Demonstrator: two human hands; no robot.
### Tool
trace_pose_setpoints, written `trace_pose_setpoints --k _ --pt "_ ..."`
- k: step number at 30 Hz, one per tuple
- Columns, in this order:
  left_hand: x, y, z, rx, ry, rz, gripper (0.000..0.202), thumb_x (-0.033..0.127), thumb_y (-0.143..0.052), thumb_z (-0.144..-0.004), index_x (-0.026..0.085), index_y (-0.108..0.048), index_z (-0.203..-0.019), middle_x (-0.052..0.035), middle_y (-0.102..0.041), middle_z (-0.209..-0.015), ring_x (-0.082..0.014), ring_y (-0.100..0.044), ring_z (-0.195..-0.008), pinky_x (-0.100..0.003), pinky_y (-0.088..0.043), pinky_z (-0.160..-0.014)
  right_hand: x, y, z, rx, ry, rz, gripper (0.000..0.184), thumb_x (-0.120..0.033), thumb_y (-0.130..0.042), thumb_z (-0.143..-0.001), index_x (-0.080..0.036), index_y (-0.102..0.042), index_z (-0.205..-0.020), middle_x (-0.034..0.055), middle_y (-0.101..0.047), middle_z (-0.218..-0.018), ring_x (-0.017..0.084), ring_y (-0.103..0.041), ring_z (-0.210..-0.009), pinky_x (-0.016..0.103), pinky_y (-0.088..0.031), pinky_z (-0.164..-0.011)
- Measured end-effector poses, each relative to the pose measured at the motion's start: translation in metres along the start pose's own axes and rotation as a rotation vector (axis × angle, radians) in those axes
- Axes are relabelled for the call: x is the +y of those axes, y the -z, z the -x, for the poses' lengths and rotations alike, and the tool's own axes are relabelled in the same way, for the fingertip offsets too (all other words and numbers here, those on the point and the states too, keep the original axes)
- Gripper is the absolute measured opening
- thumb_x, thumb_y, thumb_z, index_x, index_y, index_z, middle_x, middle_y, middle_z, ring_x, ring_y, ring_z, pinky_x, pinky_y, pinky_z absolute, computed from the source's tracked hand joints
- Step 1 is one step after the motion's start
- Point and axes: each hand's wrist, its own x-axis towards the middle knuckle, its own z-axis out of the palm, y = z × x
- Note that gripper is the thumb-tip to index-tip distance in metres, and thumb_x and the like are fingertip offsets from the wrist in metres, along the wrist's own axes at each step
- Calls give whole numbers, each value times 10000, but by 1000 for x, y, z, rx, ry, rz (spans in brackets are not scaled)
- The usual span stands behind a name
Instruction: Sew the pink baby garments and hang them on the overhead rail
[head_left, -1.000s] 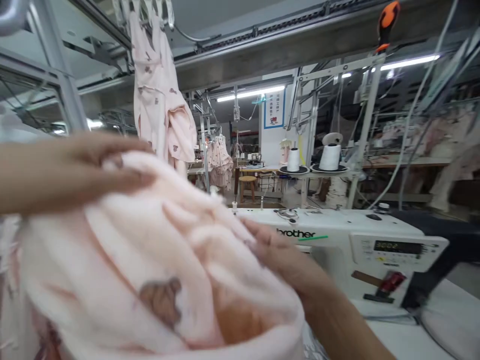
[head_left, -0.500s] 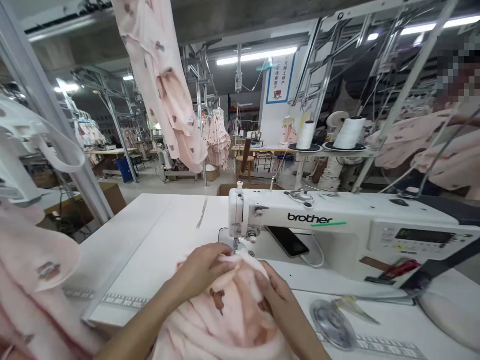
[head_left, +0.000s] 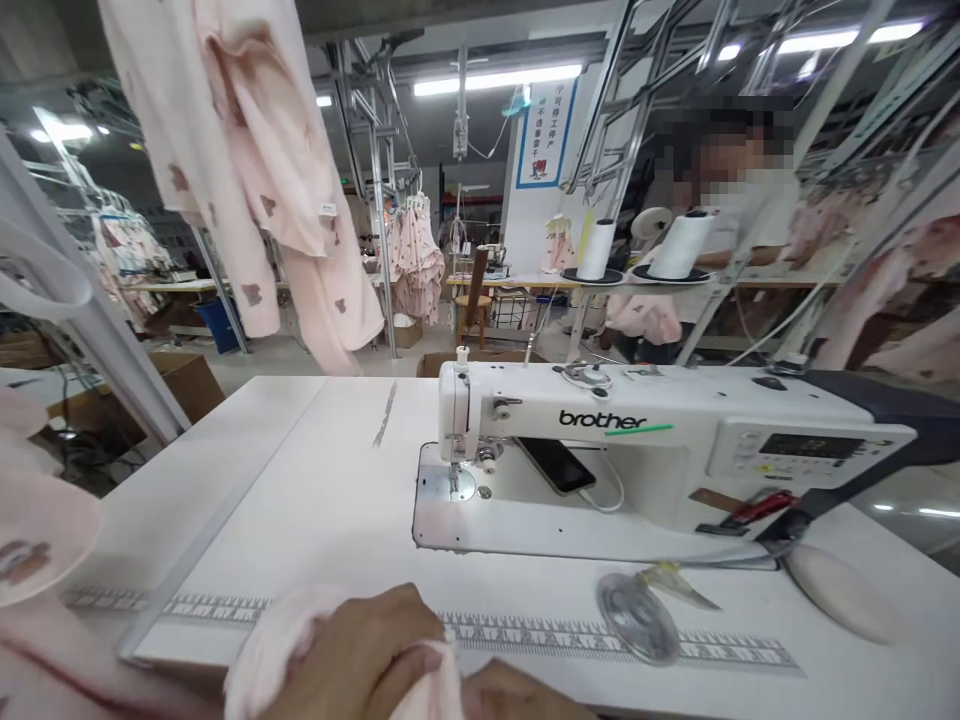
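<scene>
Low at the front edge of the table, my left hand [head_left: 367, 645] is closed around a bunched piece of pink fleece fabric [head_left: 281, 640]. Beside it, my right hand [head_left: 514, 692] shows only in part at the bottom of the view, against the same cloth; its fingertips are cut off by the frame. Beyond both hands stands a white Brother sewing machine [head_left: 675, 400]. Its needle area and metal plate [head_left: 442, 520] lie bare, apart from the fabric.
A printed ruler strip [head_left: 540, 635] runs along the table's front. On it lies a round clear dish [head_left: 637, 618]. A phone [head_left: 556, 465] rests under the machine arm. Pink garments [head_left: 262, 190] hang at upper left. A person [head_left: 735, 200] stands beyond the thread cones [head_left: 681, 245].
Both hands have drawn the pink fabric away from the needle, back to the table's front edge. The view has shifted, and the hanging garment has swung. The person behind now shows more fully.
</scene>
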Motion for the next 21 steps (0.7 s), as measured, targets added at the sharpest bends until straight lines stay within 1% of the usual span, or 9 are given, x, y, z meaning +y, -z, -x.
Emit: trace_pose_setpoints --k 3,5,6,9,12,15,17,20,21 --pt "11 2 -12 110 51 100 206 302 -409 -825 215 -596 -831 1 -646 -823 -135 -573 -763 -192 -412 -668 -24 14 -2 274 96 -18 403 -552 -395 -860 -232 -625 -945 34 -604 -922 193 -555 -848 285 -440 -750" --pt "15 0 -20 157 77 132 161 284 -448 -792 220 -594 -810 21 -654 -797 -136 -573 -737 -190 -418 -658 -39 22 -6 342 195 -33 341 -475 -469 -855 -258 -574 -1096 50 -568 -1087 202 -531 -969 307 -416 -840" --pt "16 -1 -24 173 69 132 160 271 -449 -783 225 -599 -812 26 -656 -801 -138 -573 -734 -193 -421 -661 -44 24 -8 329 231 -35 323 -438 -485 -856 -257 -575 -1107 53 -570 -1101 206 -528 -987 317 -405 -863" --pt "19 -7 -30 212 54 105 199 237 -435 -769 240 -616 -852 26 -662 -865 -153 -579 -795 -208 -425 -715 -50 23 -14 291 239 -8 227 -358 -525 -837 -225 -654 -969 38 -644 -913 205 -565 -866 307 -421 -796" --pt "20 -14 -32 225 141 57 170 245 -466 -741 228 -622 -805 26 -662 -792 -158 -578 -742 -218 -421 -695 -40 19 -19 319 173 -12 138 -281 -579 -780 -202 -679 -833 15 -656 -781 184 -569 -756 263 -417 -693" --pt "14 -21 -32 220 218 31 132 264 -497 -722 220 -618 -749 31 -646 -721 -152 -568 -700 -210 -413 -652 -24 19 -20 346 82 -21 73 -221 -613 -711 -160 -620 -671 -14 -585 -610 137 -523 -618 217 -366 -569" --pt "7 -25 -32 191 136 36 143 268 -504 -727 240 -636 -775 26 -646 -768 -146 -569 -723 -204 -413 -658 -15 22 -20 303 29 -78 150 -251 -640 -689 -157 -538 -631 -45 -493 -526 102 -458 -515 195 -313 -488" --pt "-6 -29 -32 134 -105 -2 199 333 -490 -768 269 -668 -827 -9 -622 -792 -146 -563 -698 -218 -417 -657 -9 29 -21 110 -50 -253 319 -432 -662 -690 -172 -477 -706 -59 -461 -508 78 -415 -445 173 -276 -432" --pt "-10 -30 -33 130 -152 -21 224 352 -474 -782 270 -676 -837 -24 -609 -783 -148 -559 -685 -226 -418 -651 -9 32 -22 45 -77 -326 381 -496 -668 -670 -174 -471 -716 -60 -460 -509 71 -406 -439 167 -273 -431"
